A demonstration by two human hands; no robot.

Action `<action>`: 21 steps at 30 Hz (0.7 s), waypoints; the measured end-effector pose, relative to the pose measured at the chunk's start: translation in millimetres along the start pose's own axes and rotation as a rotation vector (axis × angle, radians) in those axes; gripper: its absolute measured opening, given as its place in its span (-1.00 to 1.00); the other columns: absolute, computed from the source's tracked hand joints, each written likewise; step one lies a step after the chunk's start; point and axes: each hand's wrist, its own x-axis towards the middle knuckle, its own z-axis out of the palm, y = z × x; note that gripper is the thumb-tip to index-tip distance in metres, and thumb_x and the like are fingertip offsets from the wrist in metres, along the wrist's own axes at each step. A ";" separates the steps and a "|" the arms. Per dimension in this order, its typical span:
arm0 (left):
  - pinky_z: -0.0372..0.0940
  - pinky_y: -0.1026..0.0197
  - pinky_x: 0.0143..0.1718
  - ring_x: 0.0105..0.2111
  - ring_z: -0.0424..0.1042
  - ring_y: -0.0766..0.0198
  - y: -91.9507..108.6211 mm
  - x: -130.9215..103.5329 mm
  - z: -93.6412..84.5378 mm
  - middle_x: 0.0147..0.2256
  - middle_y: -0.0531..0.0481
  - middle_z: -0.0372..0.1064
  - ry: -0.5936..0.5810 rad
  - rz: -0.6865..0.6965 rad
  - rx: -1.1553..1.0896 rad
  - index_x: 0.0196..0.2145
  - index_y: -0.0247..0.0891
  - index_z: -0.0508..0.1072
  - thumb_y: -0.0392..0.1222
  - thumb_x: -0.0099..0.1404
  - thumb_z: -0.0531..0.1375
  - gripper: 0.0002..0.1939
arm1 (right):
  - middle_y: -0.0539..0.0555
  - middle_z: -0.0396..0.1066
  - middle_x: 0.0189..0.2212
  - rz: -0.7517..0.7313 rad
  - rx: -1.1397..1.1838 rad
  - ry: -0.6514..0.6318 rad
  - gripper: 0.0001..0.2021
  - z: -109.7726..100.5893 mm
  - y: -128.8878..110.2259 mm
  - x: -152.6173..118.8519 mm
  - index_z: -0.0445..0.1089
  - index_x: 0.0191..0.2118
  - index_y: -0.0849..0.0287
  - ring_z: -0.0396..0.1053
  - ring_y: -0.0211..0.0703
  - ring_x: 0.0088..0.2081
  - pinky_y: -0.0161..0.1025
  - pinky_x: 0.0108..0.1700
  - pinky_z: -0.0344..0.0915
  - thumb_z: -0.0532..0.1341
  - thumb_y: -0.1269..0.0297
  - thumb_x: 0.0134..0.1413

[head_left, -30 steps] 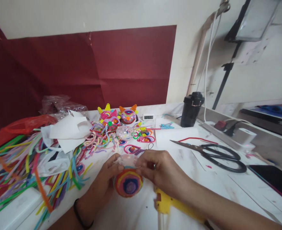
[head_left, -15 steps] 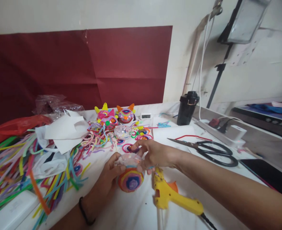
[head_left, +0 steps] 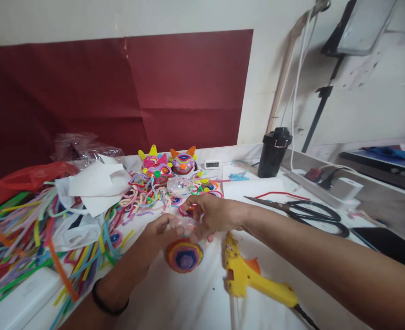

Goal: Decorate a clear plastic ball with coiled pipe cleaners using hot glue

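Note:
A clear round ball (head_left: 184, 256) is between my hands, its lower side covered by coiled pipe cleaner in rings of orange, yellow, pink, blue and purple. My left hand (head_left: 159, 238) grips it from the left, with thumb and fingers around its upper part. From the right and above, my right hand (head_left: 212, 213) is closed on the same ball, with some fingertips hidden. Just right of the ball lies a yellow glue gun (head_left: 247, 275) with a glue stick at its rear. Behind my fingers rests another clear ball (head_left: 179, 187).
Many loose pipe cleaners (head_left: 82, 256) and crumpled white paper (head_left: 95, 183) cover the left side. Finished animal-faced balls (head_left: 183, 162) stand behind. Scissors (head_left: 302, 211), a black bottle (head_left: 274, 151), a phone (head_left: 388, 247) and a small digital clock (head_left: 212, 164) are around.
Both hands and the ball have shifted slightly left and up in view. My right hand has closed in more over the ball's top. The camera view has turned a little.

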 end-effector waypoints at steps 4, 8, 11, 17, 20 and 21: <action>0.20 0.26 -0.45 -0.47 0.39 0.23 -2.3 -1.4 4.5 -0.51 0.08 0.42 0.044 -0.014 0.043 -0.46 -0.25 0.44 -0.01 -0.04 0.50 -0.62 | -0.18 0.36 -0.39 -0.023 -0.073 0.014 -0.26 3.8 -3.4 1.8 0.29 0.01 0.13 0.33 -0.41 -0.66 -0.39 -0.59 0.28 0.61 0.38 -0.33; 0.17 0.27 -0.47 -0.49 0.38 0.23 -2.5 -2.8 5.1 -0.53 0.10 0.39 0.070 -0.019 0.047 -0.50 -0.23 0.39 -0.01 -0.09 0.51 -0.59 | -0.09 0.38 -0.28 -0.105 -0.172 0.071 -0.35 5.0 -2.0 -5.1 0.31 0.01 0.15 0.35 -0.41 -0.62 -0.39 -0.55 0.26 0.56 0.46 -0.24; 0.15 0.29 -0.50 -0.52 0.33 0.27 -1.9 -2.7 6.5 -0.54 0.12 0.35 0.089 -0.033 0.048 -0.49 -0.22 0.36 0.02 -0.12 0.52 -0.55 | -0.04 0.41 -0.21 -0.214 -0.252 0.140 -0.47 5.4 1.4 -15.9 0.36 0.00 0.15 0.36 -0.40 -0.53 -0.40 -0.48 0.29 0.48 0.52 -0.11; 0.15 0.32 -0.53 -0.56 0.23 0.35 3.6 -2.6 10.5 -0.59 0.20 0.27 0.112 -0.035 0.036 -0.54 -0.21 0.32 0.05 -0.16 0.52 -0.52 | 0.13 0.56 -0.16 -0.476 -0.454 0.271 -0.59 12.6 12.3 -37.5 0.48 -0.05 0.22 0.51 -0.12 -0.27 -0.19 -0.18 0.40 0.32 0.70 -0.02; 0.18 0.31 -0.53 -0.55 0.25 0.34 5.3 -2.4 10.9 -0.57 0.18 0.31 0.123 -0.042 0.033 -0.52 -0.21 0.35 0.03 -0.15 0.51 -0.55 | 0.16 0.59 -0.19 -0.603 -0.547 0.335 -0.71 17.2 20.0 -40.0 0.52 -0.12 0.23 0.51 -0.04 -0.20 -0.12 -0.09 0.37 0.31 0.66 0.06; 0.19 0.31 -0.52 -0.54 0.26 0.33 5.2 -2.2 10.8 -0.56 0.17 0.33 0.125 -0.045 0.032 -0.50 -0.22 0.38 0.02 -0.15 0.51 -0.56 | 0.16 0.60 -0.23 -0.638 -0.574 0.354 -0.76 18.4 22.4 -39.9 0.54 -0.15 0.24 0.51 -0.03 -0.20 -0.10 -0.08 0.35 0.29 0.64 0.10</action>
